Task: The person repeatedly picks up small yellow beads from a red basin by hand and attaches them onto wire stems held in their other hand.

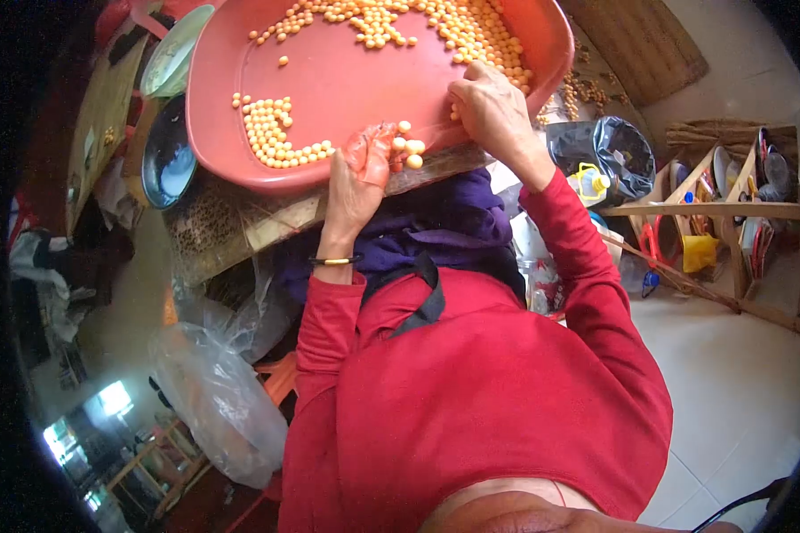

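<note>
Two hands at a red tub point(356, 98) of balls point(262, 133).
Left hand point(361, 173), six o'clock, half curled beside balls; right hand point(500, 111), four o'clock, pinched. Can't tell what either holds.

No text, label, brand, number or sign is being read anywhere — any print on the shelf packets point(704, 188) or the yellow bottle point(593, 185) is being lost to blur.
</note>
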A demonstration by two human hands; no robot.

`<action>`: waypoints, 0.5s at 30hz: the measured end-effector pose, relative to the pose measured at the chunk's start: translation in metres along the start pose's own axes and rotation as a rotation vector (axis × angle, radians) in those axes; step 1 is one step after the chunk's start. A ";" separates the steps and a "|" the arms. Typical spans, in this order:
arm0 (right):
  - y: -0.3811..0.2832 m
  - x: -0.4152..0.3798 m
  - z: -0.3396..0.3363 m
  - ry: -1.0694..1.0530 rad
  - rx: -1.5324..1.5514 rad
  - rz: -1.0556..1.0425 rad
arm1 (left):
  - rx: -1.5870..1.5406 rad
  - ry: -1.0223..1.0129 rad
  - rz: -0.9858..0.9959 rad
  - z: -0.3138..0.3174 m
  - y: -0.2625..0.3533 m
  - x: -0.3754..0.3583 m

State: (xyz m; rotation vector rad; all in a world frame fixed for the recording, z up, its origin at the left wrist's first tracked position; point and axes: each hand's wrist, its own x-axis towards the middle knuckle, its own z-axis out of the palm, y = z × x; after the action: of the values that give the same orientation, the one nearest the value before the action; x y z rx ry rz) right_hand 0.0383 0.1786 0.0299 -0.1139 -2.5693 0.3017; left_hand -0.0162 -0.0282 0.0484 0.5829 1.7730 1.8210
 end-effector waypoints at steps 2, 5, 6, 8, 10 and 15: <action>0.004 0.002 0.002 0.023 -0.031 -0.008 | 0.020 -0.016 0.012 0.001 -0.001 0.000; 0.005 0.003 0.004 0.046 -0.062 -0.014 | 0.039 -0.035 0.023 0.003 -0.002 0.000; 0.003 0.004 0.003 0.056 0.048 0.021 | 0.032 -0.021 0.027 0.004 -0.003 0.000; 0.000 0.006 0.002 0.076 0.267 0.093 | 0.016 0.003 0.036 0.006 -0.003 0.000; -0.006 0.006 -0.001 0.084 0.376 0.131 | 0.008 0.013 0.037 0.006 -0.003 -0.001; -0.039 0.004 -0.004 0.170 1.126 0.371 | 0.067 0.006 0.046 0.004 -0.001 -0.001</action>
State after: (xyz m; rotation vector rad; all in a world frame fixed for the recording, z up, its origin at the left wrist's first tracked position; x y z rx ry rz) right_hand 0.0362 0.1420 0.0440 -0.1748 -1.8540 1.7027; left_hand -0.0129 -0.0253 0.0478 0.6505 1.8449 1.8008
